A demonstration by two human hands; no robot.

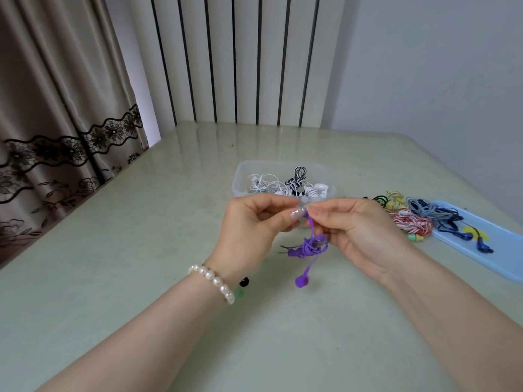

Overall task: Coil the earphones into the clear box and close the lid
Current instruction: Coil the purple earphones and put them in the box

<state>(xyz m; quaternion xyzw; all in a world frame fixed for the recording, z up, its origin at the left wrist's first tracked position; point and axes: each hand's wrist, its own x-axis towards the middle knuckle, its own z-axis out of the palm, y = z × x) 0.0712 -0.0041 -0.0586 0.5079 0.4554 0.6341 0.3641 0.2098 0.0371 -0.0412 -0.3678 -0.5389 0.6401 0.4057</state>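
Purple earphones (311, 246) hang in a loose coil above the table, one earbud dangling below and the plug sticking out to the left. My left hand (254, 224) pinches the top of the purple cord. My right hand (353, 224) pinches the same cord beside it, its lower fingers against the coil. Behind my hands stands the clear box (243, 176), lidless, holding several coiled white and black-and-white earphones.
A light blue lid or tray (498, 250) lies at the right with blue earphones (452, 222) on it. Red-and-white (413, 223), yellow (394, 200) and grey earphones are piled beside it. The pale green table meets a curtain at left and a wall behind.
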